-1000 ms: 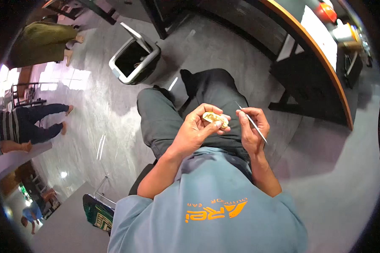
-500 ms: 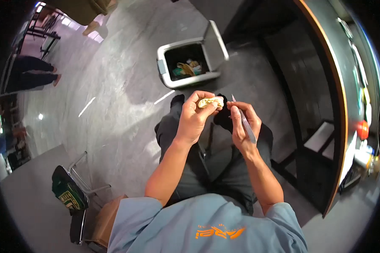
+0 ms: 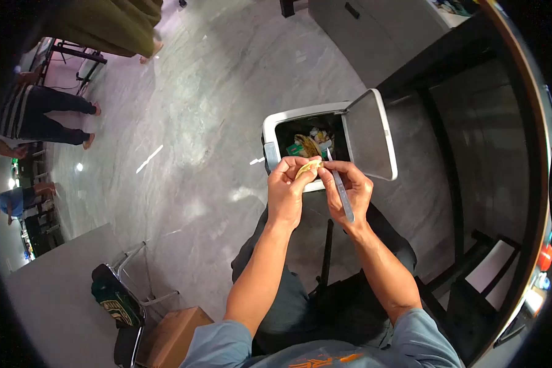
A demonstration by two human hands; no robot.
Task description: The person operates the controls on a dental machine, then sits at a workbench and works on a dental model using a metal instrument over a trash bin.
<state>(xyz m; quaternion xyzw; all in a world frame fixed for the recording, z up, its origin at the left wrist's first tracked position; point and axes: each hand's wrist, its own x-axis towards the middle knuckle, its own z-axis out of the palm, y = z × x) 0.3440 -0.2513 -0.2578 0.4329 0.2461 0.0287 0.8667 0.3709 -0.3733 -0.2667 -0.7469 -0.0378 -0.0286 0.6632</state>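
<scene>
My left hand point(image 3: 286, 191) is closed on a small pale-yellow piece point(image 3: 308, 167), pinched between thumb and fingers; its kind is unclear. Close beside it, my right hand point(image 3: 354, 193) grips a slim grey pointed tool point(image 3: 343, 199), its tip pointing away from me. Whether it is a small knife or tweezers cannot be told. My right fingertips meet the yellow piece or nearly so. Both hands are over the near rim of an open bin point(image 3: 273, 122) with a white rim. Inside lies crumpled waste point(image 3: 310, 144), some of it yellow-brown and green.
The bin's lid point(image 3: 374, 135) stands open on the right. A dark-framed table point(image 3: 527, 92) runs along my right side. Left of me are a folding chair point(image 3: 126, 300) and a cardboard box point(image 3: 175, 334). Other people point(image 3: 49, 113) stand at the far left.
The view has shifted, and the bin now appears nearer, beneath my hands. My right hand has closed in on the yellow piece. Both hands keep their holds.
</scene>
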